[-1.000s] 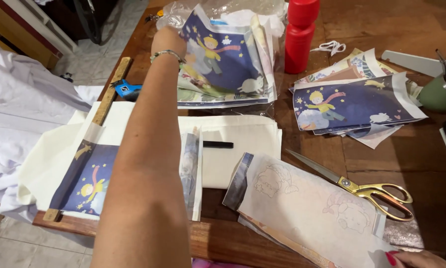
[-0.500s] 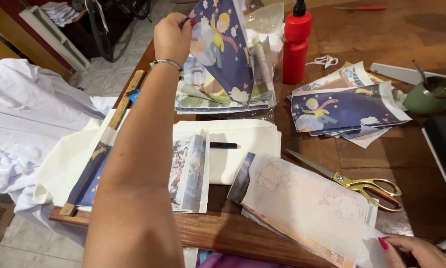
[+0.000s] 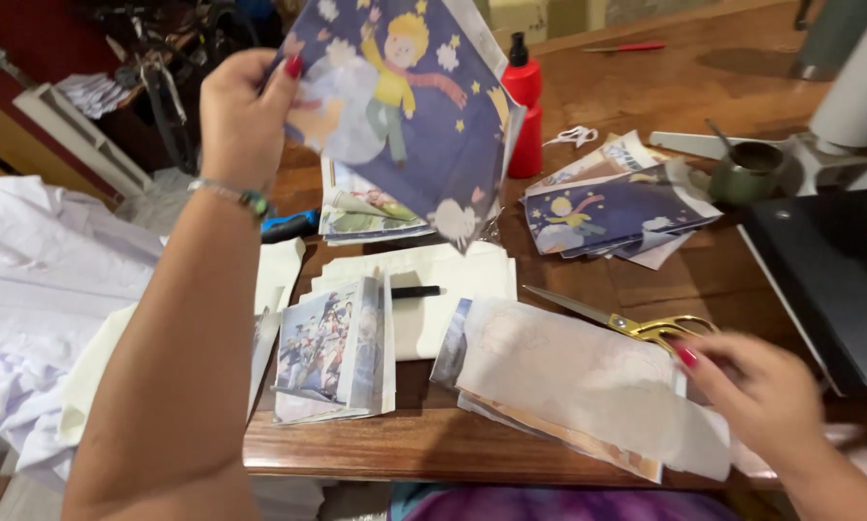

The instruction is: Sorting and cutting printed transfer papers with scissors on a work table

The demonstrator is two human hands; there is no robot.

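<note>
My left hand (image 3: 242,116) is raised above the wooden table (image 3: 568,280) and grips the top corner of a dark blue printed sheet (image 3: 404,106) showing a cartoon child and stars, which hangs in the air. My right hand (image 3: 756,396) hovers with fingers spread near the right end of a pale sheet stack (image 3: 578,386), close to the gold-handled scissors (image 3: 636,323). It holds nothing. A stack of printed sheets (image 3: 371,212) remains on the table under the lifted sheet.
A red squeeze bottle (image 3: 525,106) stands behind the lifted sheet. More blue printed sheets (image 3: 612,212) lie to the right, near a green cup (image 3: 747,174) and a black flat device (image 3: 829,280). A small picture stack (image 3: 332,352), a black pen (image 3: 416,291) and white cloth (image 3: 38,289) lie left.
My left hand has taken a blue sheet off the far stack and lifted it up toward me. My right hand has come forward over the table beside the scissors.
</note>
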